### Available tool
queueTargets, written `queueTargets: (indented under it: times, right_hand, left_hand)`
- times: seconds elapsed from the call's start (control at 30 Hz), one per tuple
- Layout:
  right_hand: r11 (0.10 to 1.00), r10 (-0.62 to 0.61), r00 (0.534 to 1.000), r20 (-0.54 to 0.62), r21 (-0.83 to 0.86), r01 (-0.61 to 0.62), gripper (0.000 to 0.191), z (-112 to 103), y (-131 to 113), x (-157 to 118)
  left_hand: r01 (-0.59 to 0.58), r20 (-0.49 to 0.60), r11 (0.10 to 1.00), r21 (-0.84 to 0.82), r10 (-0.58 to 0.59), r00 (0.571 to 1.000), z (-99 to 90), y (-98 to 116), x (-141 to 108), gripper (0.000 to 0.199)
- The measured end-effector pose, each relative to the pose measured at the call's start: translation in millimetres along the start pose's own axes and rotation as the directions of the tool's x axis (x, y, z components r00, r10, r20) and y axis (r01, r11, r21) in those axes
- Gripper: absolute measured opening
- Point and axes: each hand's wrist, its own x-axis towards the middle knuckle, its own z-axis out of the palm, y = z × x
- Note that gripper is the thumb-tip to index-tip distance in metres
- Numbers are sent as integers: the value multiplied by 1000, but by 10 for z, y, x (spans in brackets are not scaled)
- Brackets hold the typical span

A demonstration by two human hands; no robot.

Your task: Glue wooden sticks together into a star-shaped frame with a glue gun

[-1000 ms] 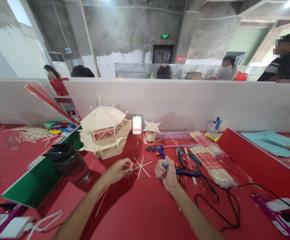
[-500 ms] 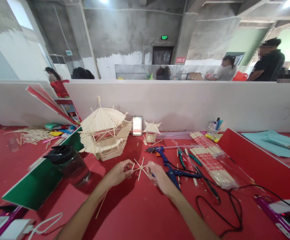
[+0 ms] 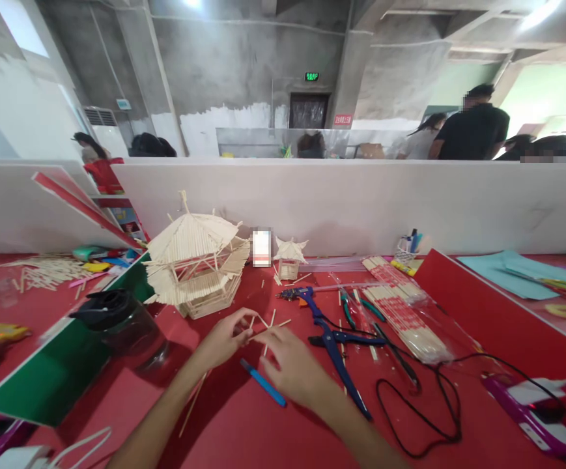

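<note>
While the left hand (image 3: 228, 339) pinches a short stick (image 3: 252, 322), its thumb and fingers are nearly closed. The right hand (image 3: 292, 368) is part open, its thumb apart from its fingers. The fingertips are by the star (image 3: 281, 324), but I can't tell if they grip it.

The star is on the table (image 3: 243, 433), partly hidden by the right hand. Its sticks look thin, so a hard push or pull could snap one or bend it out of line. If the middle isn't stuck well, I think it could come apart. A loose pinch could let the short stick slip.

The pen (image 3: 264, 384) is just under the right hand, so a low wrist could bump it and make it roll. The glue gun (image 3: 308, 298) is near too. If it is hot, a careless reach could burn skin, and a tug on the cord (image 3: 439, 378) might drag things about.
</note>
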Motion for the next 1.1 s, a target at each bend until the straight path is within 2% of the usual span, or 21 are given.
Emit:
queueTargets:
  times: [0.07, 0.1, 0.17, 0.23, 0.3, 0.43, 0.53, 0.63, 0.73, 0.8, 0.87, 0.97, 1.1]
  right_hand:
    - [965, 163, 986, -35, -201, -166, 26, -265, 83, -41]
    - [918, 254, 966, -48, -303, -256, 29, -393, 137, -80]
    - [797, 437, 899, -32, -450, -403, 41, -605, 258, -185]
    - [713, 562, 827, 9, -513, -479, 50, -734, 380, -292]
    - [681, 621, 783, 42, -524, -512, 60, -785, 479, -364]
    - [645, 668, 741, 75, -554, -526, 79, -763, 559, -375]
    - [620, 687, 723, 80, -584, -524, 78, -739, 546, -342]
    - [613, 672, 738, 65, -608, -505, 66, -755, 531, -347]
    - [632, 630, 775, 47, -611, -476, 56, -820, 550, -389]
    - [685, 575, 817, 43, -572, -452, 44, -881, 584, -418]
    - [774, 484, 874, 51, -490, -400, 37, -931, 624, -430]
    - [895, 329, 944, 26, -328, -303, 44, -938, 657, -406]
    - [969, 206, 978, -26, -130, -208, 52, -802, 589, -330]
  left_hand:
    - [-4, -4, 1000, -9, 4, 1000, -1, 22, -7, 39]
    - [0, -14, 1000, 0, 0, 1000, 0, 35, -12, 39]
    - [12, -29, 1000, 22, -11, 1000, 9, 63, -21, 36]
    - [15, -35, 999, 29, -14, 999, 25, 85, -28, 34]
    - [4, -36, 1000, 27, -3, 999, 43, 96, -31, 33]
    - [-1, -27, 1000, 25, 2, 1000, 69, 90, -26, 33]
    - [-3, -34, 1000, -4, 3, 999, 83, 88, -22, 34]
    - [-16, -48, 998, -65, 13, 999, 99, 108, -26, 34]
    - [-26, -60, 991, -134, 18, 998, 112, 154, -40, 32]
    - [-36, -55, 982, -185, 27, 998, 114, 196, -53, 32]
    - [-52, -37, 967, -248, 44, 998, 113, 245, -69, 33]
    - [-68, -28, 932, -356, 62, 998, 115, 319, -92, 36]
    - [-71, -51, 882, -467, 53, 997, 138, 368, -104, 39]
